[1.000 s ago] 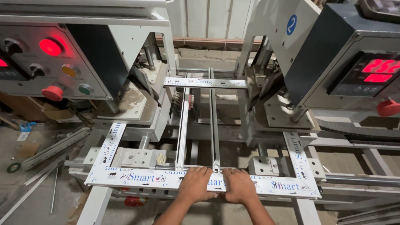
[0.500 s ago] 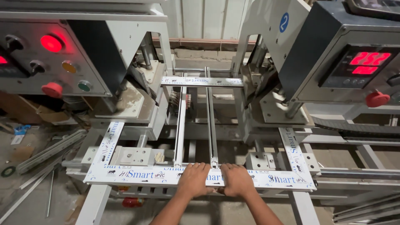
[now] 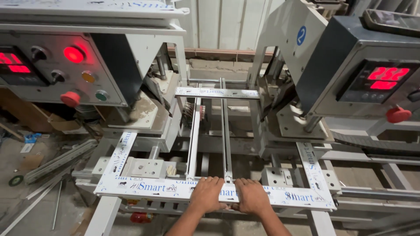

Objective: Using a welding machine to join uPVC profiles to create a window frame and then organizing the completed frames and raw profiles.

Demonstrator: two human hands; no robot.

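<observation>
A white plastic window frame [image 3: 148, 187] with blue printing lies across a two-headed welding machine. Its far bar [image 3: 216, 92] sits between the two machine heads. Two thin white mullions [image 3: 225, 131] run from the far bar to the near bar. My left hand [image 3: 208, 193] and my right hand [image 3: 250, 196] lie side by side, palms down, pressing on the middle of the near bar where the mullions meet it. Both hands' fingers curl over the bar's far edge.
The left machine head [image 3: 78, 70] carries a red lit lamp, knobs and a red stop button. The right head [image 3: 363, 74] has a red digit display and a red button. Loose profile offcuts [image 3: 52, 161] lie on the floor at left.
The view has shifted slightly; my hands stay on the near bar in the same spot, and the frame has not visibly moved.
</observation>
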